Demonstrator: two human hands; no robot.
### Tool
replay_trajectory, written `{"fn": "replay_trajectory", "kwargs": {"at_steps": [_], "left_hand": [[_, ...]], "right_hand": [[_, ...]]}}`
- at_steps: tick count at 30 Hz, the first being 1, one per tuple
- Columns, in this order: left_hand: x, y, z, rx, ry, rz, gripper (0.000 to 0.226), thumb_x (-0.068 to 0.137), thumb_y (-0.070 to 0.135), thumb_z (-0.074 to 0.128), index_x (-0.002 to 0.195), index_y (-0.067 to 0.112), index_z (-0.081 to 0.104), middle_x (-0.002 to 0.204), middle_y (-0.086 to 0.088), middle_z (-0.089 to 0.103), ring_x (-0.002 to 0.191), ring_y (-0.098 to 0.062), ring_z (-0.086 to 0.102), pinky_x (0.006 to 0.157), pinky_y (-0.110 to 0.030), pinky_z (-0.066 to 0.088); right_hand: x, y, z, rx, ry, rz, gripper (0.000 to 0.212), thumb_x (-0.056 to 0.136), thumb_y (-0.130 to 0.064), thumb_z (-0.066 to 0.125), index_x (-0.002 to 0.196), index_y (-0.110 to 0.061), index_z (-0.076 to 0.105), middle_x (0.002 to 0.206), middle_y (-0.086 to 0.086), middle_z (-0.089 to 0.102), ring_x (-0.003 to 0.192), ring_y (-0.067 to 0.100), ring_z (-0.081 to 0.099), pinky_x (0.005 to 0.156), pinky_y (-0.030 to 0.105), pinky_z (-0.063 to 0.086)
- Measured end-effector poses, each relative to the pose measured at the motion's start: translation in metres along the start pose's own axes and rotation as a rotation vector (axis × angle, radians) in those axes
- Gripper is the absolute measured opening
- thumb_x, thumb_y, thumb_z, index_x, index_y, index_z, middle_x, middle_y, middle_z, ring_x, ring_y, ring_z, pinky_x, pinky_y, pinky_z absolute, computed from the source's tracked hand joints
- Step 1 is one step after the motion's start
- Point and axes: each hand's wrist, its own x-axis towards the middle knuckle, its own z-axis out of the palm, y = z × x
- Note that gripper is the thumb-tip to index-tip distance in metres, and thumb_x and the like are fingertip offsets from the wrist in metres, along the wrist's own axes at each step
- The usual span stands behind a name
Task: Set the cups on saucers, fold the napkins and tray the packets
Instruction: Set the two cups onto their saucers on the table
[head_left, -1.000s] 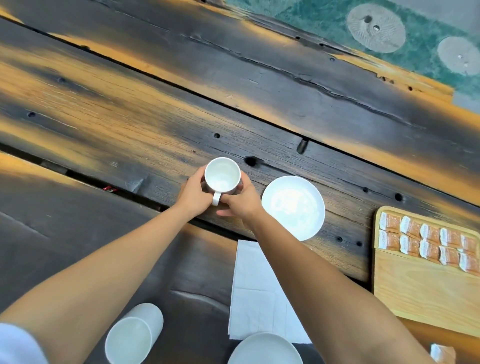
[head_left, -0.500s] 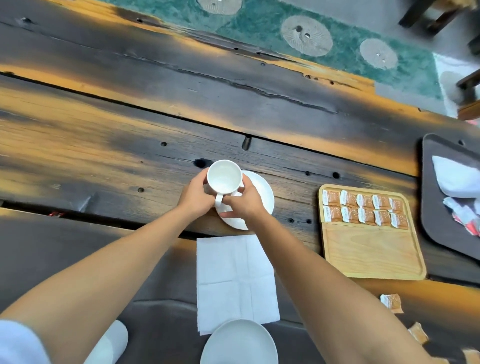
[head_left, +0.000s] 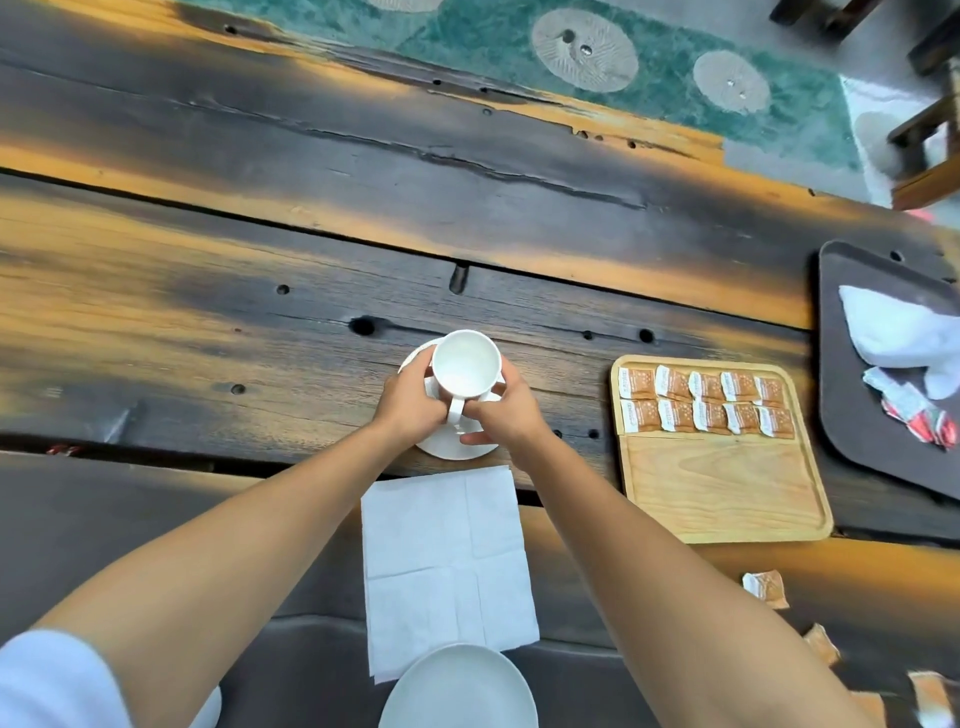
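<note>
A white cup (head_left: 466, 370) stands over the middle of a white saucer (head_left: 451, 446), its handle pointing toward me. My left hand (head_left: 407, 402) grips the cup's left side and my right hand (head_left: 505, 410) grips its right side beside the handle. An unfolded white napkin (head_left: 447, 564) lies flat just below the saucer. A second white saucer (head_left: 460, 688) sits at the bottom edge. A wooden tray (head_left: 724, 488) to the right carries two rows of orange packets (head_left: 706, 404). Loose orange packets (head_left: 763, 587) lie below the tray.
A dark tray (head_left: 872, 426) at the far right holds a crumpled white napkin (head_left: 904, 332) and red-and-white packets (head_left: 919, 415). The dark plank table (head_left: 260, 312) stretches left and back. Beyond its far edge lie a green rug and chair legs.
Both hands have carried the cup to the right, from bare table left of the saucer to above the saucer's middle. The view has shifted right, showing the dark tray.
</note>
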Motion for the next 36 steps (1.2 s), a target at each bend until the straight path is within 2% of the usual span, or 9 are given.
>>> {"fn": "replay_trajectory", "kwargs": {"at_steps": [3,6,9,15,18,23,27,32,36], "left_hand": [[0.002,-0.002,0.005,0.024,0.02,0.007,0.065,0.077,0.007,0.07,0.134,0.033,0.053,0.121,0.006,0.065,0.105,-0.016,0.054,0.082,-0.026,0.04],[0.002,-0.007,0.01,0.041,0.021,-0.012,0.061,0.078,0.007,0.068,0.133,0.03,0.053,0.119,0.004,0.066,0.106,-0.019,0.057,0.083,-0.031,0.046],[0.003,-0.013,0.013,0.066,0.024,-0.035,0.061,0.079,0.008,0.068,0.134,0.03,0.052,0.121,0.001,0.066,0.111,-0.024,0.058,0.089,-0.036,0.05],[0.003,-0.018,0.016,0.076,0.043,-0.051,0.064,0.079,0.009,0.068,0.136,0.031,0.05,0.123,0.001,0.065,0.114,-0.026,0.057,0.091,-0.037,0.05],[0.003,-0.019,0.017,0.076,0.046,-0.052,0.065,0.079,0.008,0.068,0.137,0.031,0.049,0.125,0.0,0.065,0.115,-0.026,0.056,0.093,-0.041,0.051],[0.005,-0.021,0.018,0.069,0.045,-0.052,0.065,0.079,0.009,0.068,0.137,0.031,0.049,0.124,0.0,0.065,0.115,-0.025,0.057,0.092,-0.039,0.05],[0.006,-0.022,0.018,0.06,0.018,-0.068,0.067,0.079,0.012,0.072,0.138,0.033,0.048,0.124,0.0,0.065,0.116,-0.025,0.057,0.094,-0.042,0.051],[0.007,-0.028,0.012,0.077,-0.037,-0.119,0.082,0.074,0.012,0.077,0.144,0.032,0.04,0.13,-0.003,0.061,0.121,-0.026,0.055,0.097,-0.043,0.05],[0.002,-0.034,0.006,0.112,-0.041,-0.202,0.081,0.075,0.002,0.073,0.145,0.023,0.037,0.134,-0.007,0.054,0.119,-0.03,0.055,0.094,-0.042,0.052]], "right_hand": [[0.008,0.004,-0.004,-0.014,0.008,0.01,0.084,0.078,0.008,0.066,0.147,-0.032,0.037,0.134,0.004,0.05,0.111,0.03,0.06,0.061,0.036,0.063],[0.014,0.012,-0.006,-0.034,0.001,0.029,0.086,0.079,0.008,0.066,0.149,-0.03,0.035,0.139,0.005,0.047,0.116,0.035,0.06,0.065,0.038,0.062],[0.018,0.017,-0.007,-0.037,-0.012,0.036,0.085,0.078,0.01,0.064,0.148,-0.03,0.036,0.138,0.008,0.048,0.117,0.038,0.059,0.07,0.043,0.062],[0.022,0.022,-0.007,-0.063,-0.014,0.047,0.085,0.079,0.01,0.063,0.148,-0.03,0.036,0.137,0.006,0.048,0.117,0.036,0.059,0.076,0.048,0.062],[0.023,0.022,-0.008,-0.065,-0.015,0.04,0.084,0.078,0.009,0.064,0.147,-0.03,0.036,0.137,0.006,0.049,0.117,0.035,0.059,0.075,0.046,0.062],[0.024,0.022,-0.007,-0.074,-0.01,0.044,0.086,0.078,0.007,0.067,0.148,-0.031,0.036,0.136,0.006,0.05,0.116,0.034,0.06,0.068,0.039,0.063],[0.023,0.026,-0.008,-0.093,0.01,0.036,0.085,0.077,0.003,0.067,0.148,-0.033,0.035,0.136,0.004,0.05,0.116,0.032,0.059,0.071,0.041,0.063],[0.023,0.035,-0.006,-0.137,0.036,0.045,0.088,0.082,-0.001,0.067,0.154,-0.03,0.024,0.142,0.002,0.045,0.119,0.031,0.058,0.071,0.038,0.063],[0.02,0.039,-0.007,-0.263,0.105,0.073,0.088,0.083,-0.002,0.066,0.155,-0.026,0.022,0.141,0.005,0.045,0.12,0.029,0.056,0.085,0.044,0.06]]}}
